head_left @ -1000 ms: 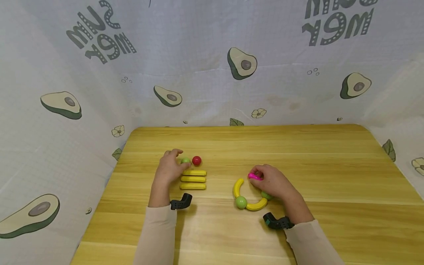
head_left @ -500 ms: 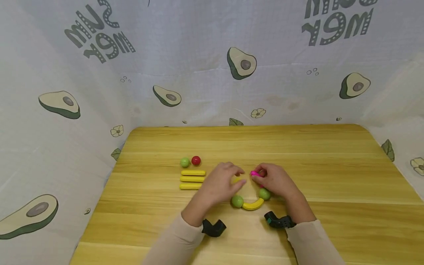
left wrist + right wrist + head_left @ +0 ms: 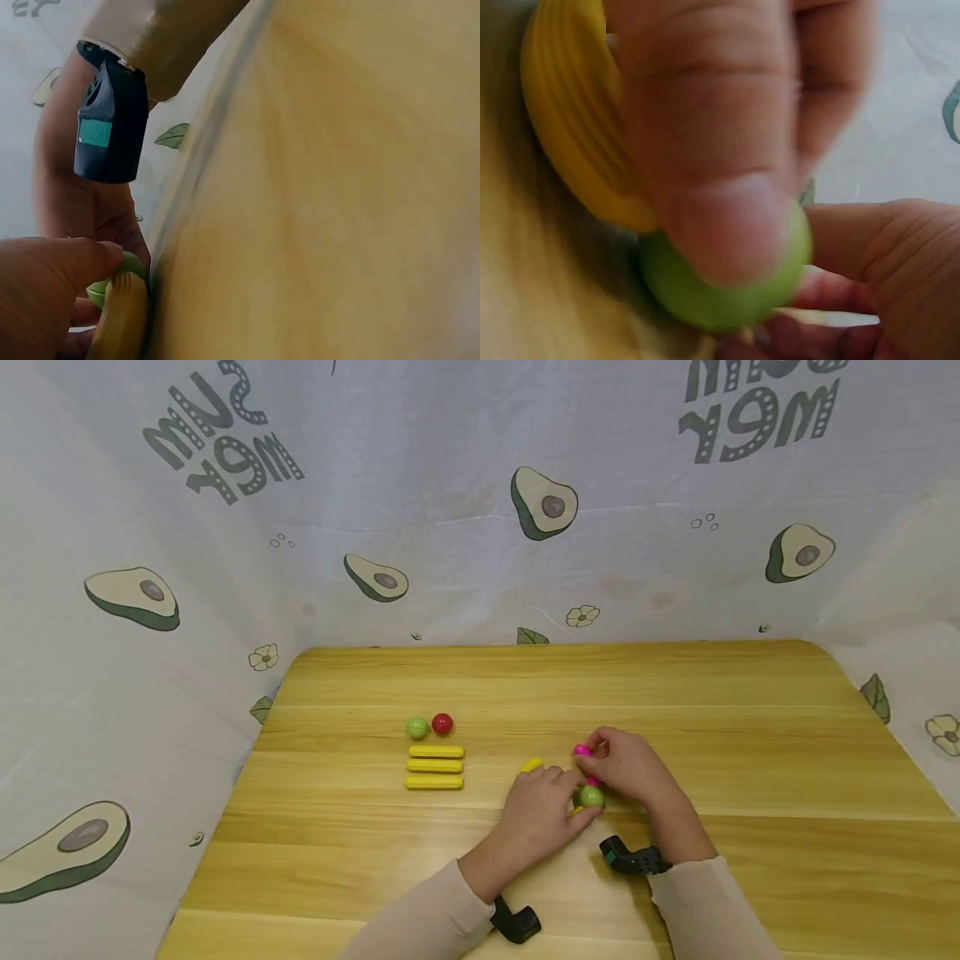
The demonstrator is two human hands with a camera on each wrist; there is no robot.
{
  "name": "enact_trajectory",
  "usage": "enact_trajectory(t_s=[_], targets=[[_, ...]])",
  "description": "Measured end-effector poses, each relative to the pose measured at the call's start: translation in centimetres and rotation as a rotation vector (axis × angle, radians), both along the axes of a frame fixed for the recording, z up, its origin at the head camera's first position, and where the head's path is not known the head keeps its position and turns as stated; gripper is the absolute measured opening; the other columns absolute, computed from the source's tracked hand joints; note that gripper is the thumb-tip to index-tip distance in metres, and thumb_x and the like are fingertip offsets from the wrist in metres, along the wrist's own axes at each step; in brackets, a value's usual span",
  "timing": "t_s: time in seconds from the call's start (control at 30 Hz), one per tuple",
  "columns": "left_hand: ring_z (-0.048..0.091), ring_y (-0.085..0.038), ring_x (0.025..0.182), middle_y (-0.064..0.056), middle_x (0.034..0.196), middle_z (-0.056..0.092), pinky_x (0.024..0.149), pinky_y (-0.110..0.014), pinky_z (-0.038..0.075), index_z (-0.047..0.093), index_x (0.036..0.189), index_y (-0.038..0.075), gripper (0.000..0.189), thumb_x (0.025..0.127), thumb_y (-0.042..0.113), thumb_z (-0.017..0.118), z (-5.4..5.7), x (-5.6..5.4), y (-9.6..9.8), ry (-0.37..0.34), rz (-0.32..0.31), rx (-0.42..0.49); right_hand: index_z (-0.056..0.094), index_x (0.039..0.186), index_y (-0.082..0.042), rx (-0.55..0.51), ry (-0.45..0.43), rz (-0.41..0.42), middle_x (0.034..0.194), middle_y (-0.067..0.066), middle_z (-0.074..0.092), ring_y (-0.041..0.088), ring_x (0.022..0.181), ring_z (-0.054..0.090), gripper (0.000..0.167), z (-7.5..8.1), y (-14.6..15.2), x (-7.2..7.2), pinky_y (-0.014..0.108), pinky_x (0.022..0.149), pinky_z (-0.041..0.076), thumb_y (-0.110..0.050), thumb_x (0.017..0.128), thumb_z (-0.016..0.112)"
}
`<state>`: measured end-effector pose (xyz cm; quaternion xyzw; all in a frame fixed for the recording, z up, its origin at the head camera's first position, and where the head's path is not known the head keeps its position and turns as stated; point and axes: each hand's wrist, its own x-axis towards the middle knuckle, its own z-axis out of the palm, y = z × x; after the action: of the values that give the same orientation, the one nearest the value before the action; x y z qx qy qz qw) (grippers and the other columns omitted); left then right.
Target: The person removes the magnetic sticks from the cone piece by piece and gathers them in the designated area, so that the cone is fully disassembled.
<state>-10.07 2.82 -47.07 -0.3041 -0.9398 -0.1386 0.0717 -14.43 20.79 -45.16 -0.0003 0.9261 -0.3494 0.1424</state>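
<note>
Linking step imo: left hand (image 3: pixel 540 812) pinching green ball (image 3: pixel 591 797), right hand (image 3: pixel 628 767) pinching pink stick (image 3: pixel 582 750) beside ball; next needs steady push, probably.

Left hand (image 3: pixel 542 810) and right hand (image 3: pixel 628 767) near each other, both in a pinch, sleeved forearms (image 3: pixel 429 917) angled inward.

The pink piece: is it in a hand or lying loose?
In a hand: in the head view, the right hand pinches the pink piece.
</note>
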Motion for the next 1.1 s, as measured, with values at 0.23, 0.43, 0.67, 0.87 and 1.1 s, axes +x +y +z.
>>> enact_trajectory(t_s=[0.23, 0.43, 0.67, 0.87, 1.1], targets=[[0.062, -0.006, 0.078, 0.014, 0.082, 0.064, 0.081, -0.029, 0.051, 0.072, 0.112, 0.026, 0.04, 0.096, 0.061, 0.06, -0.7, -0.6, 0.0, 0.042, 0.002, -0.024, 0.066, 0.098, -0.006, 0.022, -0.025, 0.032, 0.075, 0.002, 0.065, 0.017, 0.066, 0.056, 0.027, 0.2, 0.1, 0.1, 0.029, 0.06, 0.045, -0.031, 0.092, 0.073], [0.056, 0.0, 0.07, 0.017, 0.075, 0.061, 0.077, -0.025, 0.046, 0.074, 0.1, 0.027, 0.032, 0.091, 0.058, 0.068, -0.6, -0.7, -0.1, 0.07, 0.006, 0.011, 0.065, 0.091, -0.006, 0.055, 0.017, 0.036, 0.072, 0.002, 0.063, 0.017, 0.064, 0.054, 0.021, 0.3, -0.2, 0.1, 0.029, 0.058, 0.043, -0.026, 0.09, 0.072], [0.052, 0.005, 0.069, 0.019, 0.077, 0.063, 0.068, -0.018, 0.033, 0.075, 0.095, 0.029, 0.03, 0.085, 0.057, 0.074, -1.0, -0.8, -0.4, 0.065, -0.025, 0.051, 0.063, 0.101, -0.001, 0.123, 0.091, -0.128, 0.081, 0.009, 0.069, 0.019, 0.064, 0.054, 0.031, 0.4, 1.8, -0.1, 0.029, 0.056, 0.04, -0.03, 0.093, 0.067], [0.056, 0.006, 0.072, 0.02, 0.081, 0.067, 0.065, -0.016, 0.028, 0.076, 0.101, 0.029, 0.032, 0.086, 0.058, 0.073, -0.7, -0.8, -0.6, 0.042, -0.048, 0.041, 0.061, 0.114, 0.001, 0.137, 0.071, -0.224, 0.1, 0.02, 0.074, 0.024, 0.077, 0.063, 0.045, 0.4, 4.9, 0.0, 0.028, 0.061, 0.042, -0.04, 0.096, 0.064], [0.053, 0.007, 0.073, 0.02, 0.081, 0.064, 0.065, -0.016, 0.028, 0.074, 0.106, 0.03, 0.031, 0.088, 0.055, 0.071, -0.3, -1.0, -0.7, -0.035, -0.101, 0.007, 0.062, 0.114, 0.003, 0.158, 0.037, -0.279, 0.106, 0.025, 0.07, 0.028, 0.079, 0.059, 0.045, 0.6, 7.1, 0.6, 0.029, 0.061, 0.04, -0.039, 0.096, 0.064]])
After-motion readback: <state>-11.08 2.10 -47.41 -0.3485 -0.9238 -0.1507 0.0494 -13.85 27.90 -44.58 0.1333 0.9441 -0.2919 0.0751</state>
